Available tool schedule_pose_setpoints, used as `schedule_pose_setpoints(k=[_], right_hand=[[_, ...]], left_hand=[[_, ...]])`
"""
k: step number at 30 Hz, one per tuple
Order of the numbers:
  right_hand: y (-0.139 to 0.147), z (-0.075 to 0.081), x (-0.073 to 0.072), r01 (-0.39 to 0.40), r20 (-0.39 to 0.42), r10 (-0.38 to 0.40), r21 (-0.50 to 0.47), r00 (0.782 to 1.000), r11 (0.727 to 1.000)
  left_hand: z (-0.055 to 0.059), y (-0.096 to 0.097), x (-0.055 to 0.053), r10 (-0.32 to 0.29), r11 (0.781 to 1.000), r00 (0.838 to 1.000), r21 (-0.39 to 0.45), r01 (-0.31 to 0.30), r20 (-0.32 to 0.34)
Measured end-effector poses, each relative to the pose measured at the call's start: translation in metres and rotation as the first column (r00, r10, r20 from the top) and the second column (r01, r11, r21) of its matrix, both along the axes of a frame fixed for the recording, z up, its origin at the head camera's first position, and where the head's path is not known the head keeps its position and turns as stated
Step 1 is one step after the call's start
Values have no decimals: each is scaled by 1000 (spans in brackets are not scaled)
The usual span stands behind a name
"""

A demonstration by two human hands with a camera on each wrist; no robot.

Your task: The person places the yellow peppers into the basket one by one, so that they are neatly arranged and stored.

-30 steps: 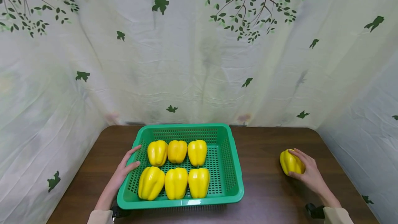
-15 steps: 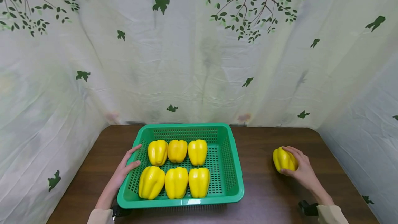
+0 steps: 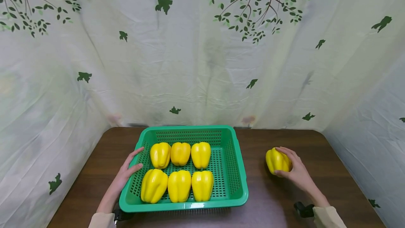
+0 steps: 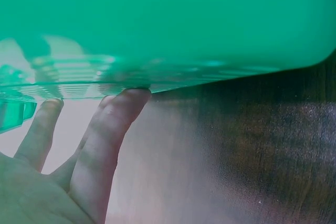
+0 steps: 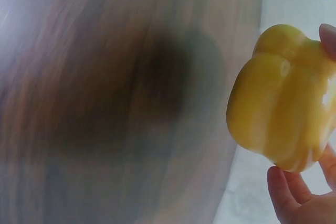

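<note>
My right hand (image 3: 296, 170) grips a yellow bell pepper (image 3: 276, 161), thumb on one side and fingers on the other, right of the basket. In the right wrist view the pepper (image 5: 278, 103) is held above the table, its shadow falling on the wood. A green perforated basket (image 3: 242, 171) holds several more yellow bell peppers in two rows, such as this front-left one (image 3: 154, 186). Against the basket's left rim lies my left hand (image 3: 126, 171), fingers spread. Seen from the left wrist, its straight fingertips touch the basket's outer side (image 4: 184, 19).
Bare floor of the basket shows along its right side. The brown wooden table (image 3: 253, 200) extends to both sides of it. Behind and beside the table hangs a pale curtain (image 3: 202, 80) printed with leaves and branches.
My right hand has carried the yellow bell pepper leftward, nearer the basket. My left hand, the basket and the peppers in it stay where they were.
</note>
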State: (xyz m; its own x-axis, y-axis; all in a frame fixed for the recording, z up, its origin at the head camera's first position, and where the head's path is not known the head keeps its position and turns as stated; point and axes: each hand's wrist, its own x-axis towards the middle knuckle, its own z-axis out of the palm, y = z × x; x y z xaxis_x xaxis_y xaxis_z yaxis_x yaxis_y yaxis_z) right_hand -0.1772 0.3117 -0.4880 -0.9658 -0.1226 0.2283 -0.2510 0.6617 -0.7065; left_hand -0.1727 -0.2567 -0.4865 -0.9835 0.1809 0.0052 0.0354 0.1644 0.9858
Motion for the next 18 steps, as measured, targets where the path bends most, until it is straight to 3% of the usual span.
schedule_pose_setpoints(k=[12, 18], right_hand=[[-36, 21, -3, -93, -88, 91, -21, 992, 995], [-49, 30, -4, -141, -136, 136, -30, 981, 989]], left_hand=[[-2, -1, -1, -11, 1000, 999, 4, 11, -50], [-2, 0, 0, -9, 1000, 999, 4, 9, -44]])
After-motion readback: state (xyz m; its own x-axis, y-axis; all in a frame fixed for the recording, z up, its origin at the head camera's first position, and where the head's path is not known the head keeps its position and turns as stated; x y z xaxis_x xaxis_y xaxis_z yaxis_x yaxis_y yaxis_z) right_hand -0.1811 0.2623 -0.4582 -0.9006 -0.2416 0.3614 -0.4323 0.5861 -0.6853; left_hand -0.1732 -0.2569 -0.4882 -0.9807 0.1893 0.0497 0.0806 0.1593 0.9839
